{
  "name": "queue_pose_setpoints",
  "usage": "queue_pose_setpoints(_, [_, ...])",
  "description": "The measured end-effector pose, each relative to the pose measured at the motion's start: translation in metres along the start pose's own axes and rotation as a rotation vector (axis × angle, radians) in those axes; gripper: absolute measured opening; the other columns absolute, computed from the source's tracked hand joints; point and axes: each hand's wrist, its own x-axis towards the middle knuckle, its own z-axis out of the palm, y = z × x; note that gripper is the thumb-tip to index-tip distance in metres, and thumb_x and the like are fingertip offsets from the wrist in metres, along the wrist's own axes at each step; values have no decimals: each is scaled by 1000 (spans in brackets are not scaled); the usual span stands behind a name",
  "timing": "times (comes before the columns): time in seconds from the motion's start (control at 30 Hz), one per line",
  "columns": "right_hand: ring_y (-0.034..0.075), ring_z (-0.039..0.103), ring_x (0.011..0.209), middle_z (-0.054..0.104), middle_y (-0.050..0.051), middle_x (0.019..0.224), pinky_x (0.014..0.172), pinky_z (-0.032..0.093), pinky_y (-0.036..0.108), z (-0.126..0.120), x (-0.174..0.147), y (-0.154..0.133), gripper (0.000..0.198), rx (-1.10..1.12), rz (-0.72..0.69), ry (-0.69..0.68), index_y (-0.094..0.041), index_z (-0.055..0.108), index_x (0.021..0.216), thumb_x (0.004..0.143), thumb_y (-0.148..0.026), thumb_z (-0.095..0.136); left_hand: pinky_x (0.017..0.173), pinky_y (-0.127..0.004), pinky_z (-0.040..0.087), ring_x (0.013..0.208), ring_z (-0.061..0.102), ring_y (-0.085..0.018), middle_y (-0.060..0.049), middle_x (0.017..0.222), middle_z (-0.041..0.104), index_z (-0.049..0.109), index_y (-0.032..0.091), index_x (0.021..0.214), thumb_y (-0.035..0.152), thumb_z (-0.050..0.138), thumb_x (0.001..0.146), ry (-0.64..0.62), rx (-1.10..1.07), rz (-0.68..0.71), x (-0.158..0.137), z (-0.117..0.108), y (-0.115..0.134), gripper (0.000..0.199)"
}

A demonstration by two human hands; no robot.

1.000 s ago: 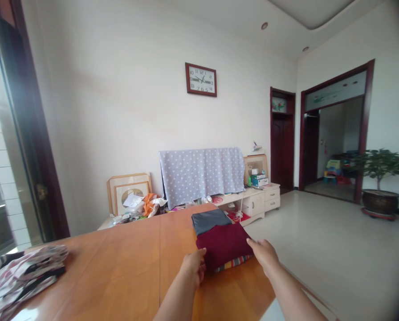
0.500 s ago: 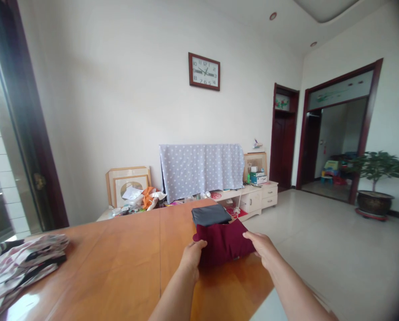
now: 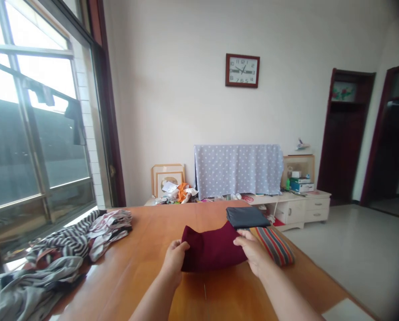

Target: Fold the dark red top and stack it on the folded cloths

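A folded maroon garment (image 3: 213, 249) is held up by its two sides just above the wooden table (image 3: 146, 267); its exact kind does not show. My left hand (image 3: 177, 256) pinches its left edge, thumb on top. At the right edge, my right hand (image 3: 249, 249) grips it the same way. Just behind and beside my right hand lies a folded striped cloth (image 3: 276, 245) in red, grey and orange, partly hidden by that hand. Farther back sits a folded dark grey garment (image 3: 248, 217) near the table's right edge.
Loose clothes (image 3: 62, 245), striped, pink and grey, are heaped along the table's left side by the window (image 3: 39, 111). Past the far edge stand a low white cabinet (image 3: 295, 211) and something covered by a dotted cloth (image 3: 238, 169). A pale sheet (image 3: 346, 310) lies at the lower right.
The view has turned left, bringing in the window and more of the clothes heap. Both hands have carried the maroon garment leftward, away from the folded stack, and the striped cloth now shows.
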Motion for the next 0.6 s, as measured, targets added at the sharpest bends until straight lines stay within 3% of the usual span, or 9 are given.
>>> queue_pose_setpoints(0.13, [23, 68, 93, 75, 7, 101, 75, 50, 29, 63, 13, 9, 53, -11, 8, -28, -20, 60, 117, 65, -33, 61, 61, -25, 48, 66, 65, -16, -1, 78, 70, 59, 20, 96, 24, 62, 73, 60, 74, 83, 27, -50, 17, 23])
queue_pose_setpoints(0.27, [25, 68, 83, 75, 5, 81, 69, 49, 30, 104, 20, 29, 29, -133, 42, -50, -20, 69, 86, 61, -34, 65, 73, -27, 51, 88, 70, -21, -8, 98, 73, 57, 18, 109, 18, 63, 73, 163, 217, 120, 48, -93, 16, 37])
queue_pose_setpoints(0.37, [26, 67, 76, 73, 5, 73, 66, 46, 31, 117, 27, 43, 19, -250, 56, -11, -22, 68, 72, 61, -37, 67, 81, -29, 52, 100, 69, -25, -11, 102, 73, 59, 17, 110, 20, 67, 73, 220, 343, 124, 58, -114, 6, 38])
queue_pose_setpoints(0.6, [24, 68, 79, 75, 4, 77, 66, 46, 28, 131, 42, 51, 22, -367, -3, 0, -23, 70, 78, 68, -41, 63, 84, -30, 51, 102, 69, -23, -7, 106, 74, 58, 22, 120, 32, 68, 78, 213, 582, 142, 72, -122, -20, 44])
